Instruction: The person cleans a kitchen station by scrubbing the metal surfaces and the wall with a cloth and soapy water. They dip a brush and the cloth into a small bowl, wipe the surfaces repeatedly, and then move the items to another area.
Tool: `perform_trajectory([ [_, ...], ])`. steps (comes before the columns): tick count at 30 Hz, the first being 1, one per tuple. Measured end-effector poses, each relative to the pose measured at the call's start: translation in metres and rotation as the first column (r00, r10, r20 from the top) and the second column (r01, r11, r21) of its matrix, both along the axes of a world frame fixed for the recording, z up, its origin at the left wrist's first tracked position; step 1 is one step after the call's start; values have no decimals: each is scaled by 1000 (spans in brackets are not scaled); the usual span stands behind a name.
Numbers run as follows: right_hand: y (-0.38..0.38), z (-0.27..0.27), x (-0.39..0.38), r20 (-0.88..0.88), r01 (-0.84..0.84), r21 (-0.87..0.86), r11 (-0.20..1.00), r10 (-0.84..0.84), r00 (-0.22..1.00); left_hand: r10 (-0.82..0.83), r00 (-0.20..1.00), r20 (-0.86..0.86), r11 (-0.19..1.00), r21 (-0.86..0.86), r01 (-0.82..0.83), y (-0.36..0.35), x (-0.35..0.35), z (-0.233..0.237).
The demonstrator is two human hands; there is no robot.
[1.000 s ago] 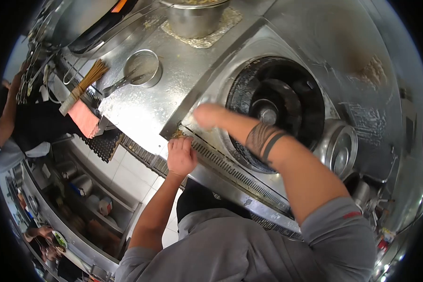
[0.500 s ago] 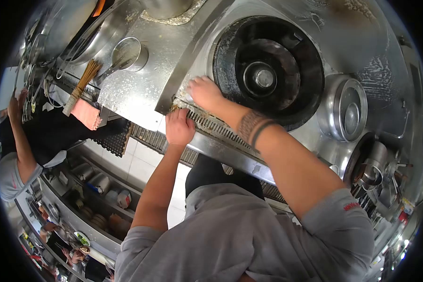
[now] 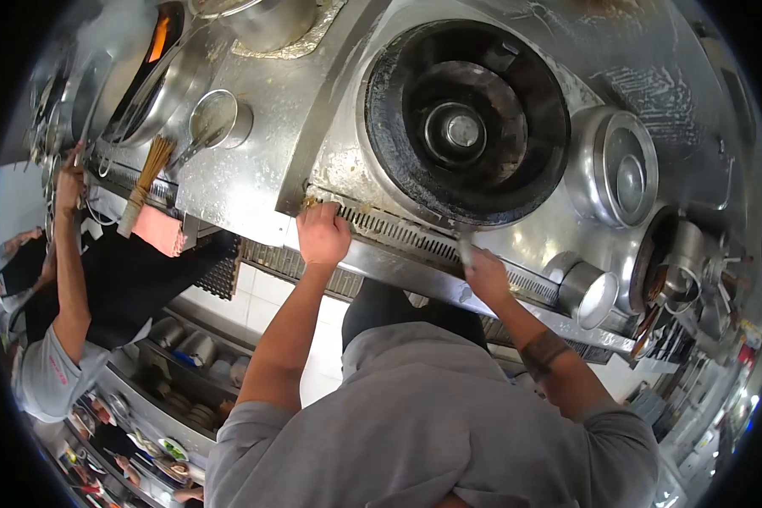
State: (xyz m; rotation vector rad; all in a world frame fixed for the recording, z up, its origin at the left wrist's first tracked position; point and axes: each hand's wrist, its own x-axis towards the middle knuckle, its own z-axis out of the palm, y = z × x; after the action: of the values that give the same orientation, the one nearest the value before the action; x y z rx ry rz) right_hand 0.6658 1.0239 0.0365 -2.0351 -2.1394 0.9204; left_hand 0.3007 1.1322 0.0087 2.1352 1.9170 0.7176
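My left hand (image 3: 323,235) is curled over the front edge of the steel stove (image 3: 406,275), its fingertips at the left end of the slotted drain grate (image 3: 398,237). Farther right along that grate is my right hand (image 3: 488,278), slightly blurred and closed. A small pale piece (image 3: 466,250) shows at its fingers, too smeared to name. Just beyond both hands sits the large black burner ring (image 3: 389,169), with a round metal burner (image 3: 461,131) in its centre and no pan on it.
A steel pot with pale contents (image 3: 597,300) stands right of my right hand. Behind it is a lidded round steel container (image 3: 631,182). Leftward are a ladle in a steel pot (image 3: 237,123), a bamboo brush (image 3: 148,182) and a pink cloth (image 3: 161,230). A co-worker's arm (image 3: 69,254) reaches toward woks at far left.
My right hand has moved from the stove top left of the burner, rightward and nearer me, to the grate. My left hand stays at the edge. The co-worker's arm has shifted.
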Motion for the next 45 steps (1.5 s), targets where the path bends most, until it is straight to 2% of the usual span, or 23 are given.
perform_trajectory([
  [1, 5, -26, -16, -58, -114, 292, 950, 136, 989, -4, 1000, 3, 1000, 21, 4, 0, 1, 0],
  [3, 43, -40, -77, -73, -69, -6, 998, 68, 995, -19, 1000, -7, 1000, -2, 19, -1, 0, -4],
  [6, 92, -69, -178, -119, -52, 322, 945, 95, 988, -40, 999, -7, 999, -13, 40, -3, 1, -4],
  [7, 114, -58, -206, -87, -46, 170, 984, 61, 994, -29, 1000, 10, 1000, 11, 28, -1, 3, -4],
  [8, 128, -56, -224, -61, -158, 202, 967, 173, 983, -65, 998, 14, 998, 10, 64, 0, 0, -5],
  [10, 139, -54, -250, -238, -40, 211, 977, 91, 967, 8, 996, 89, 934, -357, 24, -2, -9, -13],
  [11, 145, -59, -249, -315, -39, 243, 969, 117, 942, 13, 993, 120, 959, -284, 21, -3, -6, -14],
  [12, 144, -65, -240, -390, -37, 277, 960, 148, 909, 20, 988, 151, 977, -214, 13, -6, -4, -13],
  [14, 134, -56, -205, -251, -234, 40, 971, 236, 939, -29, 996, 79, 995, -93, 36, -8, 2, -4],
  [15, 118, -50, -174, -257, -278, 71, 958, 287, 923, -19, 999, 51, 993, -114, 25, -8, 2, -7],
  [17, 78, -50, -117, -243, -222, -77, 972, 198, 950, -27, 1000, -5, 992, -122, 26, -8, 3, -8],
  [20, 8, -29, -16, -123, -121, -134, 984, 105, 987, -59, 998, -19, 985, -161, 55, -9, 3, -8],
  [22, -36, -15, 48, -135, 43, 94, 995, -30, 990, -65, 996, -56, 989, -137, 57, -10, 5, -9],
  [24, -66, 3, 95, 54, 221, 143, 965, -230, 972, -94, 993, -66, 985, -153, 83, -9, 1, -17],
  [25, -75, 16, 108, 58, 270, 164, 949, -283, 957, -147, 987, -61, 984, -109, 140, -10, 0, -20],
  [27, -97, 46, 128, 290, 571, 99, 815, -572, 767, -386, 922, -38, 920, -86, 382, -11, 4, -18],
  [29, -104, 24, 132, 390, 566, -171, 806, -473, 790, -652, 758, -23, 758, -63, 649, -17, 26, -5],
  [31, -116, -34, 127, 75, 526, 44, 850, -527, 846, -759, 644, 91, 631, -137, 763, -32, 75, 20],
  [33, -115, -32, 124, -206, 591, 9, 806, -577, 790, -797, 589, 130, 573, -143, 807, -48, 130, 37],
  [37, -162, 7, 169, -354, 683, 100, 723, -616, 704, -812, 551, 191, 540, -110, 834, -80, 233, 58],
  [39, -203, 12, 205, -485, 772, 110, 626, -644, 591, -817, 533, 220, 525, -96, 846, -100, 281, 61],
  [42, -273, 7, 261, -487, 815, 167, 555, -672, 557, -801, 548, 240, 518, -180, 836, -128, 331, 71],
  [45, -352, 5, 296, -511, 889, 231, 396, -728, 457, -825, 497, 268, 463, -181, 867, -164, 375, 78],
])
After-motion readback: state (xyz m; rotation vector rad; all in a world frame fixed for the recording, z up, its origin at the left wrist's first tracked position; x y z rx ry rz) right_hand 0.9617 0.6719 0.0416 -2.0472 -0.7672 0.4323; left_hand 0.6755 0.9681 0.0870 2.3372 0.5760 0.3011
